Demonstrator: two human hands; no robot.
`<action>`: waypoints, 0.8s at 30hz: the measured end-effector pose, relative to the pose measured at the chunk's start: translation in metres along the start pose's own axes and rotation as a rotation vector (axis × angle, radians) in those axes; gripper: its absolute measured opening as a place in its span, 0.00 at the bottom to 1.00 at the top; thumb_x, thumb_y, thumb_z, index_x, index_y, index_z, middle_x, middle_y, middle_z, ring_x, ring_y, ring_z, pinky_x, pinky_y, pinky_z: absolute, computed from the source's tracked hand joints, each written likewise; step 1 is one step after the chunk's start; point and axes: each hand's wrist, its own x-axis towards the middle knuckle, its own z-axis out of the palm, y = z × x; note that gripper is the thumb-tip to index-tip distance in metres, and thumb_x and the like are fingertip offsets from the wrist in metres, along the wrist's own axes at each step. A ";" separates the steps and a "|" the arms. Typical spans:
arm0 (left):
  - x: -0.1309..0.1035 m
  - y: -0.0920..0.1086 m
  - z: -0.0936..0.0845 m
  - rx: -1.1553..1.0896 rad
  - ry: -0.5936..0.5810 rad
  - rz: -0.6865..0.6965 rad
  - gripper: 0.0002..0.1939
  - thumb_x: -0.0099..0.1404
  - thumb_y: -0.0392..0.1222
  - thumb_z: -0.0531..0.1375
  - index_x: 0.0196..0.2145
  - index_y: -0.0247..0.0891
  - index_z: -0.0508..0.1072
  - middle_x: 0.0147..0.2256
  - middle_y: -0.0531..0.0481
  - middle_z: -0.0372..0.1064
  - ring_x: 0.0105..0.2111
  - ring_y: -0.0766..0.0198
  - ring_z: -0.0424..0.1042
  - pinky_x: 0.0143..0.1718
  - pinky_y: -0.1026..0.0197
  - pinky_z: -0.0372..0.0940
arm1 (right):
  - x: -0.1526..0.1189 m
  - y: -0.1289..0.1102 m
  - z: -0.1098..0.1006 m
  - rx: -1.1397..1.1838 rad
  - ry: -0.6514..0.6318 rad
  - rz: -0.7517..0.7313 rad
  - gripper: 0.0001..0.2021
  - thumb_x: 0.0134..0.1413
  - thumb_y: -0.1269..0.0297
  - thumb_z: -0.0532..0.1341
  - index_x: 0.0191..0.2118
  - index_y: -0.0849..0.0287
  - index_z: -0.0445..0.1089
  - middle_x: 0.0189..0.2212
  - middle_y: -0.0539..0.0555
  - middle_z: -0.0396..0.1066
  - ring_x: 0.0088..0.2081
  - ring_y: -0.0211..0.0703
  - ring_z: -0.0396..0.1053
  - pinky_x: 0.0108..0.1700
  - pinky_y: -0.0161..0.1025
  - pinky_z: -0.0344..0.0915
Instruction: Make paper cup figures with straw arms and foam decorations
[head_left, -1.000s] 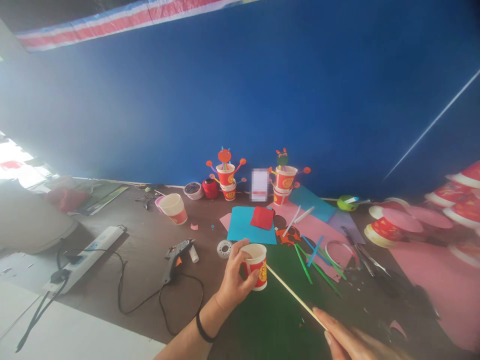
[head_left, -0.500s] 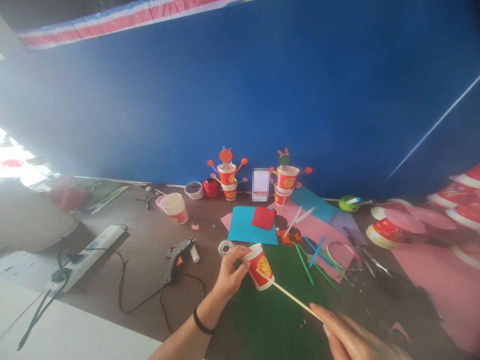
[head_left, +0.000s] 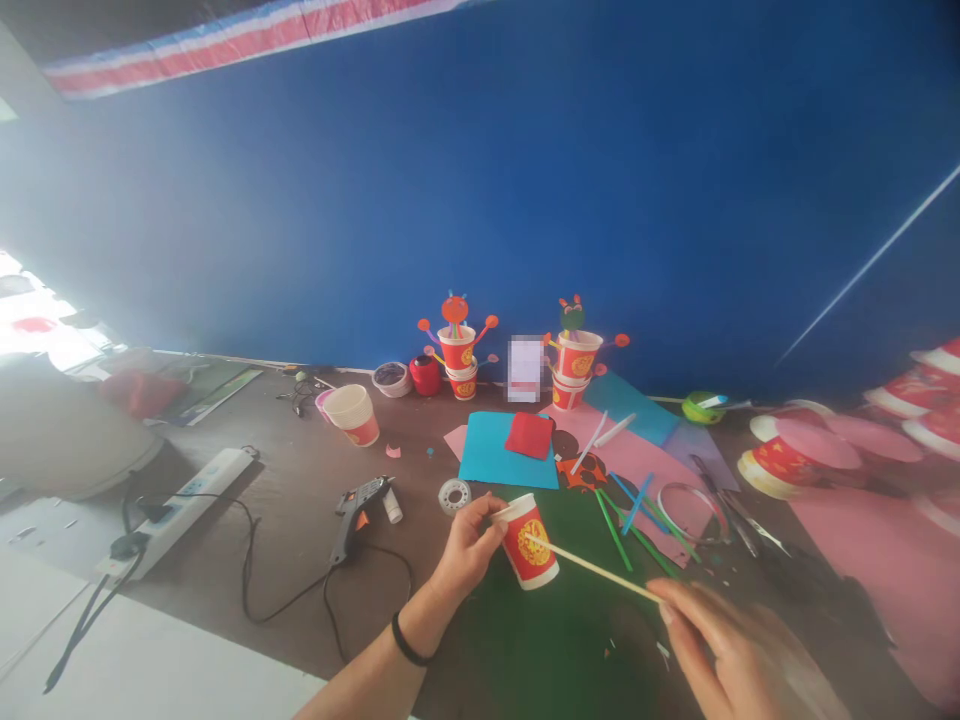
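My left hand (head_left: 474, 545) grips a red and white paper cup (head_left: 534, 550) by its rim, the cup tilted above a dark green sheet (head_left: 547, 640). A thin pale wooden stick (head_left: 600, 573) is pinched between the fingers of my right hand (head_left: 720, 630). The stick's far tip lies over the yellow print on the cup's side; whether it touches cannot be made out. Left of my left hand are a roll of tape (head_left: 454, 496) and a glue gun (head_left: 356, 510) with its cord.
Blue card (head_left: 484, 465), a red piece (head_left: 529, 436), green pipe cleaners (head_left: 615, 530) and scissors (head_left: 750, 520) lie around. Cup figures (head_left: 457, 350) stand by the blue wall. Loose cups (head_left: 351, 412) stand left, beyond a power strip (head_left: 187, 510).
The cup has turned slightly in my left hand, showing more of its yellow print. My right hand has moved a little up and right, with the stick at a flatter slant.
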 end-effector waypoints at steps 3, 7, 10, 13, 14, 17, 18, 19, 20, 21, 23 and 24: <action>-0.002 0.001 0.002 -0.050 -0.012 -0.039 0.10 0.62 0.45 0.55 0.33 0.36 0.69 0.30 0.50 0.67 0.33 0.62 0.65 0.44 0.57 0.61 | 0.001 0.003 0.001 -0.008 0.011 -0.038 0.17 0.62 0.65 0.45 0.45 0.54 0.70 0.32 0.50 0.77 0.27 0.38 0.74 0.29 0.35 0.63; -0.004 0.001 0.004 -0.119 -0.023 -0.044 0.09 0.62 0.45 0.55 0.34 0.36 0.68 0.31 0.50 0.65 0.32 0.64 0.64 0.33 0.63 0.61 | 0.004 -0.002 0.002 -0.029 -0.004 0.009 0.17 0.62 0.65 0.46 0.45 0.52 0.72 0.30 0.50 0.77 0.26 0.38 0.74 0.26 0.34 0.63; -0.004 0.001 0.003 -0.087 -0.032 -0.017 0.08 0.62 0.44 0.55 0.33 0.35 0.67 0.30 0.51 0.64 0.31 0.65 0.62 0.33 0.64 0.60 | 0.008 -0.006 0.000 -0.016 -0.003 0.022 0.17 0.59 0.66 0.48 0.44 0.50 0.73 0.27 0.48 0.77 0.25 0.38 0.73 0.27 0.34 0.65; -0.004 0.002 0.002 -0.024 -0.039 0.002 0.08 0.62 0.43 0.55 0.32 0.36 0.67 0.28 0.51 0.64 0.30 0.65 0.62 0.33 0.64 0.60 | 0.009 -0.009 -0.001 -0.019 -0.006 0.045 0.18 0.58 0.67 0.47 0.42 0.48 0.73 0.28 0.47 0.78 0.24 0.38 0.73 0.29 0.35 0.66; -0.005 0.003 0.002 -0.008 -0.037 0.010 0.08 0.62 0.44 0.55 0.32 0.36 0.67 0.29 0.51 0.64 0.30 0.65 0.62 0.32 0.64 0.60 | 0.009 -0.010 0.000 -0.020 -0.014 0.052 0.18 0.58 0.67 0.47 0.42 0.48 0.73 0.28 0.47 0.78 0.24 0.38 0.73 0.29 0.35 0.66; -0.004 0.004 0.001 0.061 -0.024 0.045 0.09 0.63 0.44 0.54 0.34 0.36 0.68 0.30 0.50 0.67 0.32 0.63 0.65 0.40 0.59 0.62 | 0.008 -0.010 0.002 -0.010 -0.015 0.029 0.18 0.56 0.68 0.48 0.42 0.47 0.73 0.26 0.46 0.77 0.22 0.37 0.72 0.26 0.34 0.65; -0.004 0.005 0.001 0.096 -0.023 0.055 0.09 0.63 0.44 0.54 0.35 0.35 0.69 0.31 0.49 0.68 0.33 0.62 0.66 0.45 0.55 0.61 | 0.008 -0.010 0.003 -0.008 -0.013 0.016 0.18 0.56 0.68 0.48 0.42 0.47 0.73 0.26 0.46 0.77 0.22 0.37 0.72 0.24 0.34 0.65; -0.004 0.006 0.001 0.130 -0.023 0.064 0.09 0.63 0.44 0.54 0.35 0.36 0.70 0.32 0.48 0.69 0.34 0.61 0.67 0.50 0.52 0.58 | 0.008 -0.010 0.003 -0.010 -0.011 0.009 0.18 0.56 0.68 0.48 0.42 0.47 0.73 0.25 0.46 0.77 0.21 0.37 0.72 0.23 0.34 0.64; -0.004 0.008 0.001 0.161 -0.020 0.074 0.10 0.63 0.44 0.54 0.35 0.36 0.71 0.32 0.48 0.70 0.35 0.61 0.68 0.53 0.49 0.56 | 0.008 -0.010 0.003 -0.020 -0.016 0.009 0.18 0.56 0.68 0.48 0.42 0.47 0.73 0.24 0.46 0.77 0.21 0.38 0.73 0.21 0.33 0.63; -0.004 0.010 0.001 0.189 -0.014 0.089 0.10 0.63 0.44 0.54 0.34 0.36 0.71 0.31 0.48 0.70 0.34 0.61 0.68 0.54 0.48 0.54 | 0.008 -0.011 0.002 -0.034 -0.028 0.014 0.18 0.56 0.68 0.48 0.42 0.47 0.73 0.24 0.46 0.77 0.21 0.38 0.73 0.20 0.33 0.62; -0.004 0.014 0.001 0.244 0.011 0.146 0.09 0.63 0.43 0.54 0.32 0.36 0.72 0.29 0.49 0.70 0.33 0.61 0.69 0.54 0.48 0.56 | 0.008 -0.013 0.000 -0.064 -0.048 0.016 0.18 0.55 0.69 0.48 0.41 0.47 0.73 0.23 0.46 0.76 0.20 0.39 0.73 0.19 0.33 0.62; -0.004 0.015 0.002 0.279 0.026 0.188 0.08 0.62 0.42 0.55 0.32 0.37 0.71 0.28 0.50 0.70 0.32 0.61 0.69 0.54 0.48 0.56 | 0.007 -0.014 -0.001 -0.077 -0.056 0.013 0.18 0.55 0.69 0.48 0.41 0.47 0.73 0.22 0.46 0.76 0.20 0.39 0.73 0.19 0.34 0.63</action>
